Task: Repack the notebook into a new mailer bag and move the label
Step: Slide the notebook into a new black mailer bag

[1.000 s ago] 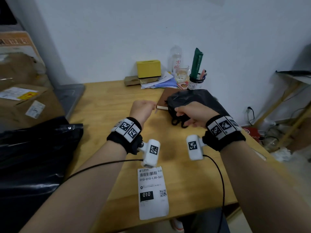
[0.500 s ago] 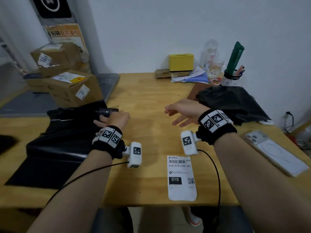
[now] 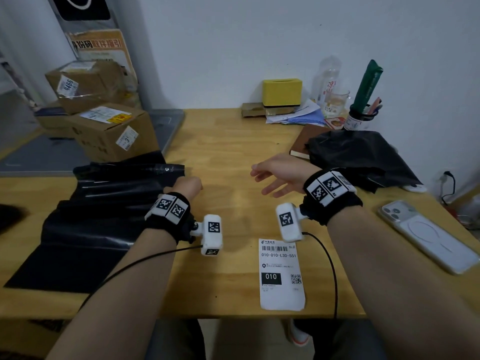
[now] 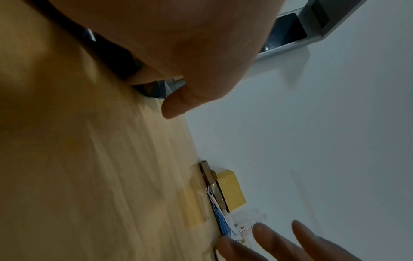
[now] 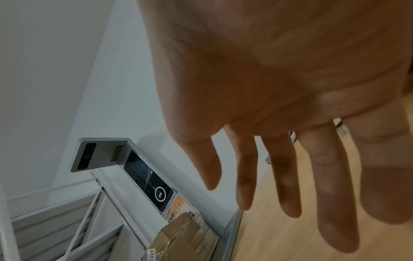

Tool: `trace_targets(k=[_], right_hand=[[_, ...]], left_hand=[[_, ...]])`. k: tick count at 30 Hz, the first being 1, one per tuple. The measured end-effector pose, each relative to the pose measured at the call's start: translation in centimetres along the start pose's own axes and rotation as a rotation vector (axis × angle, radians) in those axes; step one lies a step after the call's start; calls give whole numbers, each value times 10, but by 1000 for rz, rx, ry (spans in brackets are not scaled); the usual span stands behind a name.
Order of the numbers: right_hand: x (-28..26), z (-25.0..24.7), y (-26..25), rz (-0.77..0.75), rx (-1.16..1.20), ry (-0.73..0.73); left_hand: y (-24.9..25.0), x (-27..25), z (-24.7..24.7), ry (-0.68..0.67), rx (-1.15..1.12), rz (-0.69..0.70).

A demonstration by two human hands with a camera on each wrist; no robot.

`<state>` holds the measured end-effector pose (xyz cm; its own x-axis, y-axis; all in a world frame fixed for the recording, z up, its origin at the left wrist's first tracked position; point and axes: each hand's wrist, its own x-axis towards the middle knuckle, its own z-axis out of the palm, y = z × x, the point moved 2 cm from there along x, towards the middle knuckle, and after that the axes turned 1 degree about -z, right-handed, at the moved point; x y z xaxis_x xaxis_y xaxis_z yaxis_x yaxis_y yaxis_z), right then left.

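A: Notebook (image 3: pixel 302 141) sits far right on the table (image 3: pixel 233 141), half tucked under the crumpled old bag (image 3: pixel 361 154). Only a brown corner and the page edge show.

B: And the new bag (image 3: pixel 98 216)?

A: Flat on the left, glossy black, with its far edge near the cardboard boxes (image 3: pixel 109 128). The left hand (image 3: pixel 185 185) is at its right edge. In the head view the fingers are hidden behind the wrist; the wrist view shows the thumb close to the black film, but I cannot tell whether it is pinching it.

B: Right hand (image 3: pixel 279 175)?

A: Hovering over bare table between the two bags, fingers (image 5: pixel 283 176) spread and straight, holding nothing.

B: The label (image 3: pixel 281 275)?

A: Lying loose near the table's front edge, print side up, its near end right at the lip.

B: That worries me.

A: Me too. The right wrist cable (image 3: pixel 330 261) hangs right beside it, so I reckon a sweep of that arm could brush the label off the table. If its sticky back is exposed, it could also catch on the wood or on a sleeve.

B: Anything else?

A: The new bag is slick and thin. Dragged by one edge, it may fold on itself or cling shut, making the mouth hard to open for the notebook. The phone (image 3: pixel 426 237) on the right also lies near the right forearm.
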<state>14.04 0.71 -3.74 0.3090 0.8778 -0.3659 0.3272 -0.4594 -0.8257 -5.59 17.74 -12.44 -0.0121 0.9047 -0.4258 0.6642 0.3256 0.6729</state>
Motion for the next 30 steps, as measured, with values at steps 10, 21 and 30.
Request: trace_targets(k=[10,21,30], right_hand=[[-7,-15,-1,-78,131,89],[-12,-49,12,-284,433,372],[-14,-56,10,-429,312,414]], left_hand=[[43,-78,7,44,-518,416],[89,-137,40,-337,-626,689],[113,-152,28,-414,-502,779]])
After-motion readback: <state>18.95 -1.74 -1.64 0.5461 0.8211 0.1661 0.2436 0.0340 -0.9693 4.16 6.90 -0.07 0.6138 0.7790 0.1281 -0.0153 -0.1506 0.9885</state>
